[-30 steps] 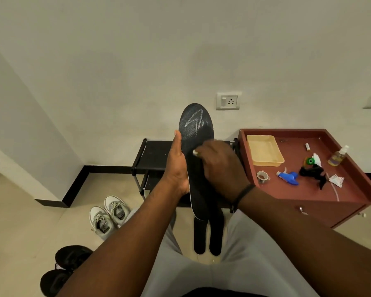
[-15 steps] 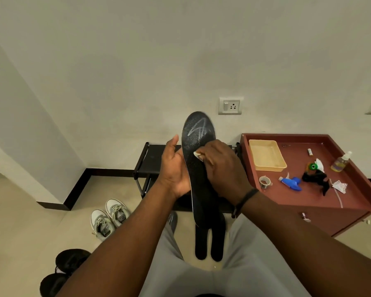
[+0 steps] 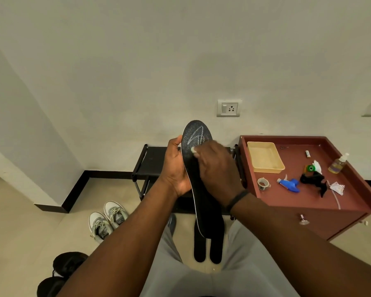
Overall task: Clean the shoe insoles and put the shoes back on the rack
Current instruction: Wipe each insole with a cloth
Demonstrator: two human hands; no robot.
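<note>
1. Since a second ago, right hand (image 3: 217, 168) has slid its white wipe (image 3: 193, 149) up the insole (image 3: 198, 174), toward the toe print.
2. Black shoes (image 3: 60, 273) sit near left on the floor; grey sneakers (image 3: 107, 219) lie farther in.
3. Left hand (image 3: 176, 168) grips the upright insole's left edge, fingers curled round it.
4. Right fingers pinch the wipe against the insole.
5. Two more insoles (image 3: 208, 247) lie on the floor below.
6. Rack (image 3: 154, 159) stands behind, against the wall.
7. Red table (image 3: 308, 196) at right carries a tray (image 3: 265, 157) and bottle (image 3: 337, 163).
</note>
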